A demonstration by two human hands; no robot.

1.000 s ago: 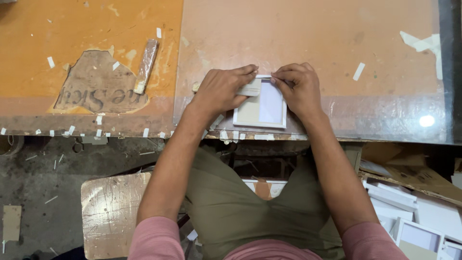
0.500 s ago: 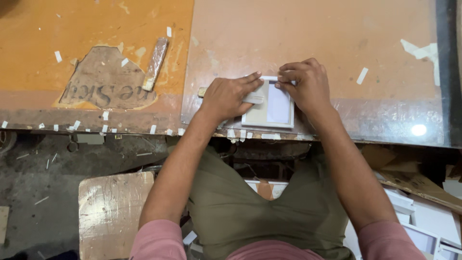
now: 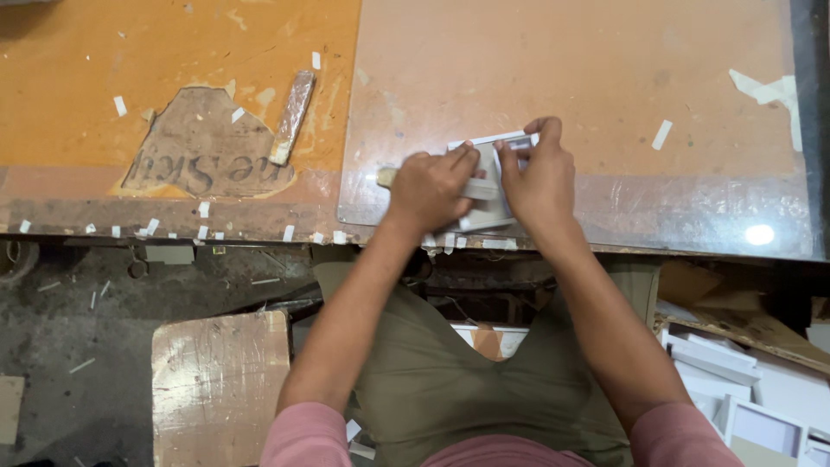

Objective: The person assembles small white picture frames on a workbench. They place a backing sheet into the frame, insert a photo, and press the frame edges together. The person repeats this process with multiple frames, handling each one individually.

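Here, near the front edge of the workbench (image 3: 605, 69): left hand (image 3: 430, 186) and right hand (image 3: 540, 177) both closed on a small white frame (image 3: 493, 186).

The counter (image 3: 216, 52) has an orange top, and a worn brown patch (image 3: 203, 156) shows where its surface has peeled away. Just right of that patch lies a narrow tape-wrapped stick (image 3: 290, 117), tilted. Farther right of the patch a clear sheet (image 3: 605, 78) covers the counter, with torn white tape (image 3: 765, 89) stuck near its far right corner. Small white tape bits (image 3: 203, 209) dot the counter edge below the patch. Below that edge stands a wooden stool (image 3: 220, 385) on the dirty floor (image 3: 60, 346). Far right of the stool lie stacked white frames (image 3: 735, 389).
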